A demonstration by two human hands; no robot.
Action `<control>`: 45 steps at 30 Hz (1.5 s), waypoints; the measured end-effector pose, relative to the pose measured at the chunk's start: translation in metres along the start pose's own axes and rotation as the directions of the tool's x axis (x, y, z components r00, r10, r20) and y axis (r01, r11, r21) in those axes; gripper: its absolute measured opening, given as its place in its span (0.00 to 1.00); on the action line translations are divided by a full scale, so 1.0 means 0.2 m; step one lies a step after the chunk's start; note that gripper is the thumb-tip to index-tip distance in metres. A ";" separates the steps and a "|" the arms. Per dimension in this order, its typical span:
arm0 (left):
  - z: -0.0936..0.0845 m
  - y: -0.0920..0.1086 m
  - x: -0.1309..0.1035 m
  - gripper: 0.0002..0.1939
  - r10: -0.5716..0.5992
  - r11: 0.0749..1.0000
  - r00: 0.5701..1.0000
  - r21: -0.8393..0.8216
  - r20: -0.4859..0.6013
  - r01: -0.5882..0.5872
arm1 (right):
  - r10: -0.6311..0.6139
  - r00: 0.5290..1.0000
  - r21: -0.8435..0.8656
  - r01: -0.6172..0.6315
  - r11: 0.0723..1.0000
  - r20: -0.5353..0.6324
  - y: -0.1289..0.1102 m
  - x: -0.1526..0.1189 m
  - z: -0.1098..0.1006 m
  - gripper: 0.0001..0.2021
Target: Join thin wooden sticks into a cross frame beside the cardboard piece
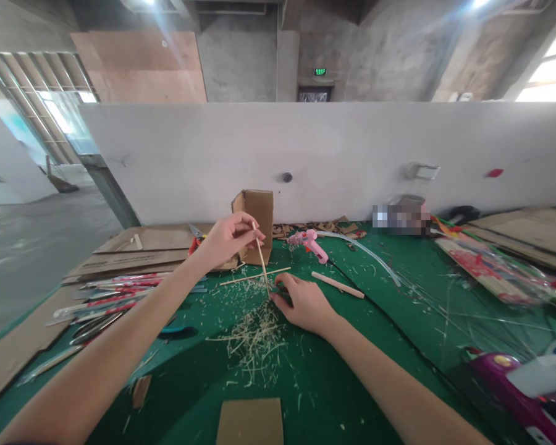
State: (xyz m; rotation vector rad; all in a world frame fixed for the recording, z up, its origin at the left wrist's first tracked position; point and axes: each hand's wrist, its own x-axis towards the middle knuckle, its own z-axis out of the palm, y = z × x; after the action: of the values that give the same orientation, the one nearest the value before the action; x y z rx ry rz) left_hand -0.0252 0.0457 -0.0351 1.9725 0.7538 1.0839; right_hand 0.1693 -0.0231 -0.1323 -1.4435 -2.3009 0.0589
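A thin wooden stick [261, 254] is held at a steep slant over the green table. My left hand [236, 236] pinches its upper end in front of a folded cardboard piece [261, 213]. At its lower end my right hand [301, 301] is closed, thumb and fingers together; a small dark item seems to be between them, too small to name. A second thin stick [278, 271] lies on the table behind the held one. Below the hands spreads a pile of pale wood shavings [256, 340].
Behind my right hand lie a pink glue gun [312, 245] with a black cord and a wooden rod [337, 285]. Orange-handled scissors [194, 242], packaged tools [106, 300] and cardboard [134, 258] are at left. A cardboard square [250, 423] lies in front; a purple device [505, 383] stands right.
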 end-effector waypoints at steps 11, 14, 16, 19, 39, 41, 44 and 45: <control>0.02 -0.02 0.01 0.10 0.021 0.999 0.999 0.047 -0.039 -0.019 | 0.068 0.996 -0.055 -0.072 0.996 -0.057 0.02 0.02 0.02 0.18; 0.02 -0.03 0.01 0.11 0.007 1.000 0.999 0.026 -0.054 -0.005 | 0.086 0.989 -0.098 -0.098 0.990 -0.116 0.02 0.02 0.02 0.18; 0.02 -0.03 0.01 0.12 0.005 1.000 0.999 0.022 -0.048 -0.004 | 0.096 0.985 -0.133 -0.115 0.984 -0.145 0.01 0.02 0.02 0.19; 0.01 -0.04 0.01 0.11 0.014 0.999 0.999 0.030 -0.035 -0.013 | 0.132 0.987 -0.202 -0.147 0.968 -0.087 0.00 0.02 0.02 0.20; 0.06 -0.03 0.00 0.07 0.004 0.998 0.999 0.055 -0.054 -0.001 | 0.137 0.989 -0.345 -0.145 0.927 -0.049 -0.03 0.02 -0.01 0.24; 0.06 -0.03 0.00 0.08 0.008 0.994 0.998 0.106 -0.062 -0.001 | 0.132 0.986 -0.344 -0.161 0.925 -0.106 -0.03 0.04 -0.03 0.24; 0.08 -0.05 0.00 0.10 0.025 0.977 0.997 0.213 -0.073 -0.009 | 0.123 0.985 -0.334 -0.157 0.929 -0.120 -0.05 0.05 -0.03 0.24; 0.09 -0.06 0.00 0.10 0.026 0.973 0.997 0.229 -0.079 -0.007 | 0.128 0.986 -0.330 -0.157 0.931 -0.106 -0.05 0.05 -0.03 0.24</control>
State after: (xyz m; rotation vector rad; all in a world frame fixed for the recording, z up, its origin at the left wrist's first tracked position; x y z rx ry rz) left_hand -0.0117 0.0461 -0.0504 2.1398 0.9438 1.1351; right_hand 0.1592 -0.0191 -0.1208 -1.7432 -2.2114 -0.3650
